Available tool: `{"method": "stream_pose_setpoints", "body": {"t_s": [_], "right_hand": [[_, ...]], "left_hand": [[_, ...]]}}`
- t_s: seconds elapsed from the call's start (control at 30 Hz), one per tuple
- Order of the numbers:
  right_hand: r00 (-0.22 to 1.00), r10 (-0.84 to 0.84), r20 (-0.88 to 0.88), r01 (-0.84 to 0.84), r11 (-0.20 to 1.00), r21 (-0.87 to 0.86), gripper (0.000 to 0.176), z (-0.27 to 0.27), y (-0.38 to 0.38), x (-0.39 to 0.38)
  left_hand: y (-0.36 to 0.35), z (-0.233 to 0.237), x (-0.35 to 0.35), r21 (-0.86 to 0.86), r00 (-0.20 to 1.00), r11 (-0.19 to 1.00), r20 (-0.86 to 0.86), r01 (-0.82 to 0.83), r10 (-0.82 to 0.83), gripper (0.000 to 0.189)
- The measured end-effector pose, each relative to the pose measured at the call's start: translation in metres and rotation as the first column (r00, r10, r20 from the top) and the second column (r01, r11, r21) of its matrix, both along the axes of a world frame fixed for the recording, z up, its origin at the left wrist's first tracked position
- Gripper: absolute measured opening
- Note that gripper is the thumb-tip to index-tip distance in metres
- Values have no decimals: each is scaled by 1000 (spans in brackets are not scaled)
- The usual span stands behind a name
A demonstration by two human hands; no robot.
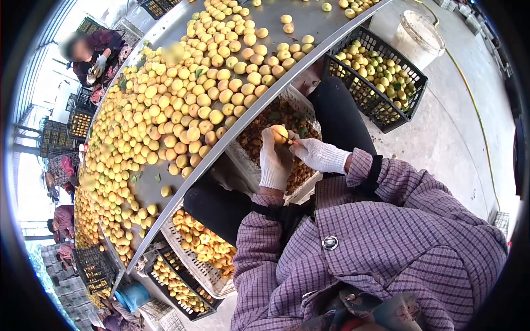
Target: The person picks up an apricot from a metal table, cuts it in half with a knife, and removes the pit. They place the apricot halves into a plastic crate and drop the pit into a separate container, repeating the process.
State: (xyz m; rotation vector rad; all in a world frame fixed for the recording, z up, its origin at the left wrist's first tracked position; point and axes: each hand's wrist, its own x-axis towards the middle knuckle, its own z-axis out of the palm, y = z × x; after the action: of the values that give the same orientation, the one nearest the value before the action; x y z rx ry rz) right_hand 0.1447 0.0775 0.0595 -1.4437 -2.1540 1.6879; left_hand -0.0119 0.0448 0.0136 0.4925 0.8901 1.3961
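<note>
My left hand (pixel 275 164), in a white knit glove, is closed around a yellow-orange apricot (pixel 279 133). Close beside the fruit, the fingers of my gloved right hand (pixel 322 156) are pinched together. A small reddish bit shows at their tips, too little to name. Both hands are above a white crate (pixel 305 187) of brown apricot pits and scraps, which stands between my knees. Left of my left knee, a white basket (pixel 222 283) holds opened orange apricot pieces.
A metal table (pixel 150 185) heaped with whole apricots slopes along my left, its raised edge near my hands. A black crate (pixel 409 113) of greenish fruit and a white bucket (pixel 420 38) stand beyond my right knee. Other people (pixel 99 58) sit across the table.
</note>
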Motion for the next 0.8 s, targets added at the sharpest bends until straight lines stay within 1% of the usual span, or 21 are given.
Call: {"method": "stream_pose_setpoints", "body": {"t_s": [0.03, 0.07, 0.13, 0.2, 0.23, 0.37, 0.4, 0.47, 0.53, 0.6, 0.63, 0.67, 0.7, 0.73, 0.77, 0.8], "right_hand": [[998, -3, 59, 0, 998, 58, 50, -3, -8, 2], [993, -8, 121, -6, 993, 118, 49, -5, -14, 4], [994, -18, 112, 3, 992, 129, 48, -3, -14, 6], [982, 17, 188, -43, 990, 133, 49, 3, -9, 2], [983, 15, 185, -44, 987, 156, 49, 5, -7, 0], [986, 42, 161, -74, 978, 197, 49, -13, -4, 2], [987, 90, 134, -110, 982, 151, 50, 4, -7, 8], [968, 112, 223, -137, 986, 99, 48, 27, -15, 24], [968, 106, 228, -131, 987, 94, 50, 40, -14, 32], [961, 53, 272, -130, 953, 273, 55, 55, -9, 34], [971, 45, 236, -133, 919, 372, 62, 59, -3, 32], [976, 40, 216, -127, 907, 403, 62, 64, 3, 30], [978, 83, 192, -171, 843, 510, 63, 67, 8, 27], [977, 133, 169, -210, 759, 616, 63, 70, 13, 22], [965, 161, 207, -258, 725, 639, 64, 64, 18, 17], [954, 219, 203, -299, 730, 615, 70, 63, 21, 14]], "left_hand": [[0, -1, -2, -32, 981, 999, 196, -9, 15, 55], [0, -2, -2, -63, 922, 998, 386, -13, 37, 56], [2, -3, 4, -92, 912, 996, 408, -1, 39, 60], [4, -1, 8, -151, 902, 988, 431, 35, 34, 67], [6, 0, 11, -189, 894, 981, 445, 46, 44, 71], [5, 4, 8, -204, 872, 979, 478, -4, 103, 68], [6, 5, 4, -237, 864, 971, 483, -29, 144, 67], [6, 7, -1, -301, 841, 951, 495, -70, 219, 66], [7, 19, -1, -290, 822, 955, 527, -65, 217, 64], [5, 30, 3, -219, 856, 975, 511, 36, 83, 65], [2, 29, 6, -181, 835, 980, 550, 86, 28, 62], [-7, 31, 10, 122, 962, 989, 248, 83, -111, 57], [-14, 35, 12, 221, 988, 968, 62, 122, -138, 48], [-17, 32, 14, 329, 973, 926, -197, 185, -124, 44], [-17, 24, 12, 303, 798, 910, -601, 285, -50, 69], [-18, 34, 16, 54, 968, 975, 120, 214, -220, 64]]}}
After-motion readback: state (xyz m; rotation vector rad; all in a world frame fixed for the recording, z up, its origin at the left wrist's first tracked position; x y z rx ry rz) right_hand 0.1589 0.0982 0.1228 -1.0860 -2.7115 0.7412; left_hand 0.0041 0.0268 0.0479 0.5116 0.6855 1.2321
